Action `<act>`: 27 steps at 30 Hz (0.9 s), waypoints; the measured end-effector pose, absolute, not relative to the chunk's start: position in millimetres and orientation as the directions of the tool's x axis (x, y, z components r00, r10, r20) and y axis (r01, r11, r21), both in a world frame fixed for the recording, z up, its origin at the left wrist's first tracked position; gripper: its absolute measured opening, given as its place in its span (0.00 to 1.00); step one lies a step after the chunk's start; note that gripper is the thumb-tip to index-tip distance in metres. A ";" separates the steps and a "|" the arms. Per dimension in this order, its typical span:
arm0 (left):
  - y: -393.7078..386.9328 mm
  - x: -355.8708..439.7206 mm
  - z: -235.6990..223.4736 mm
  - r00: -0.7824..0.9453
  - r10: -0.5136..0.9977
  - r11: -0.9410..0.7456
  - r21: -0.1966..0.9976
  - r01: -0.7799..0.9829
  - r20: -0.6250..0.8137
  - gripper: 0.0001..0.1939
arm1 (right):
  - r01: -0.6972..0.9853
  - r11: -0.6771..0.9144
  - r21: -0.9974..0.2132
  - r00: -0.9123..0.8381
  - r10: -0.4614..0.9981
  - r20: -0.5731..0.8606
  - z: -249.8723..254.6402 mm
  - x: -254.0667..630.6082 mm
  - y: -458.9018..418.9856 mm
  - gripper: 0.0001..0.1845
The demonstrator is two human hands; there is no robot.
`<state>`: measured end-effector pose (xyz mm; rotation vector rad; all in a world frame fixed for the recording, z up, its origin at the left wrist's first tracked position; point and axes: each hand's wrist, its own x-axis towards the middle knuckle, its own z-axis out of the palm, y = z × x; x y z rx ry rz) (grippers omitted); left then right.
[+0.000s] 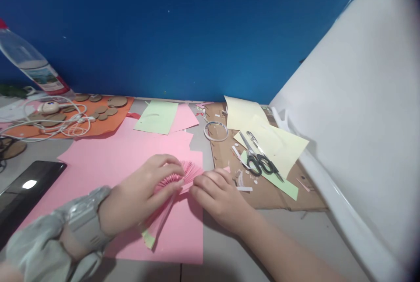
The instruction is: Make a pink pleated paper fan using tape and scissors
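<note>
Gripping the pleated pink paper (189,168) between thumb and fingers: left hand (144,190). Right hand (216,192) touching the same paper at its right end, fingers curled over; thumb hidden, so cannot tell whether it pinches or only presses.

Pleats fanned out above the pink sheet (111,155), near its right edge. A strip with a pale green end (149,239) slants from beneath the left hand toward the sheet's near edge.

Cardboard (226,155) on the right part of the surface (243,247), its left edge close to the right hand. On it: scissors (257,159), blades toward the far edge, lying over yellow paper (288,142) and a green strip (290,189). White ring (215,131) straddles the cardboard's left edge. Paper scraps about.

Far-left corner of the surface: bottle (41,70); next to it an orange sheet (108,127) bearing brown discs (117,101) and a tangled white cable (78,118). Black phone (31,190) at the left edge. Green sheet (157,117) by the far edge.
</note>
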<state>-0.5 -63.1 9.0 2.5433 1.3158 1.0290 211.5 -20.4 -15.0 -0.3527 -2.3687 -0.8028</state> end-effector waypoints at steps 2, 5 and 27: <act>-69.7 1.9 -2.3 0.378 0.774 -0.611 0.443 0.656 0.508 0.08 | 0.422 0.780 0.462 -0.778 0.050 0.627 -15.1 211.6 -21.7 0.09; -67.5 -0.5 -13.6 0.337 0.767 -0.617 0.483 0.622 0.546 0.07 | 0.414 0.791 0.450 -0.776 0.049 0.629 -15.1 211.4 -21.3 0.10; -47.1 -8.8 -23.9 0.429 0.694 -0.670 0.301 0.678 0.579 0.09 | 0.388 0.829 0.403 -0.883 0.209 0.420 -15.5 205.7 -20.3 0.09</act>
